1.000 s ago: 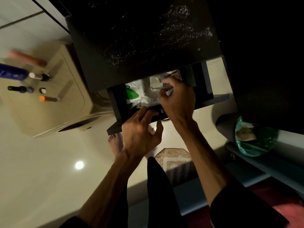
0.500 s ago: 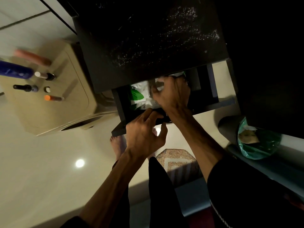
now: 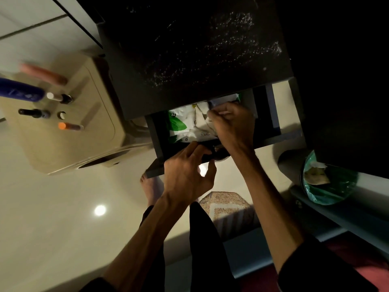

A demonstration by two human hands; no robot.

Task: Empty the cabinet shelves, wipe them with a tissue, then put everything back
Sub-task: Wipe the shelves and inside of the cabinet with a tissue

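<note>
The dark cabinet (image 3: 200,49) fills the upper middle of the view, and everything else is placed against it. Out from under its front edge a drawer (image 3: 160,142) stands pulled open toward the person. To the cabinet's left sits a beige unit (image 3: 69,144) whose top carries several small bottles (image 3: 33,112) and tubes. To the cabinet's lower right, a round bin with a green liner (image 3: 330,184) holds crumpled paper.

Inside the drawer lies a white and green tissue pack (image 3: 185,127), its long axis running roughly across the drawer, left to right. The right hand (image 3: 233,125) is over the pack's right end, fingers (image 3: 216,114) curled and pinching a pale sheet, apparently a tissue (image 3: 221,112), at the pack's opening. The left hand (image 3: 187,175) is at the drawer's front edge, fingers bent over the rim and thumb below, apparently steadying it.

The step looks like drawing a tissue for wiping. The sheet lies directly under the right fingers, so that hand is the nearer one; pulling it free likely means lifting up and back toward the person, away from the cabinet, while the left hand keeps the drawer from sliding.
</note>
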